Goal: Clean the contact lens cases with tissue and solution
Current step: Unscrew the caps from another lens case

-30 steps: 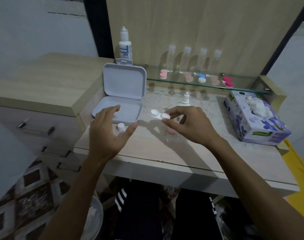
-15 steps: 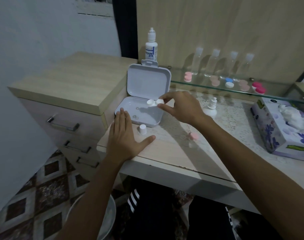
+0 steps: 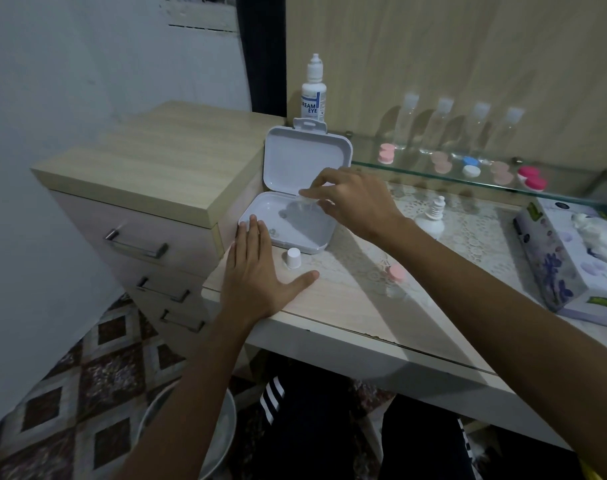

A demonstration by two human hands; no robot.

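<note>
Over the open white box (image 3: 288, 223), the right hand (image 3: 350, 199) pinches a small white lens case (image 3: 310, 199) in its fingers (image 3: 309, 192). The left hand (image 3: 257, 282) lies flat on the desk (image 3: 347, 306), fingers straight.

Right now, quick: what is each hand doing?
Left hand: open, flat on the table.
Right hand: over the open white box; whether it holds anything cannot be told.
</note>
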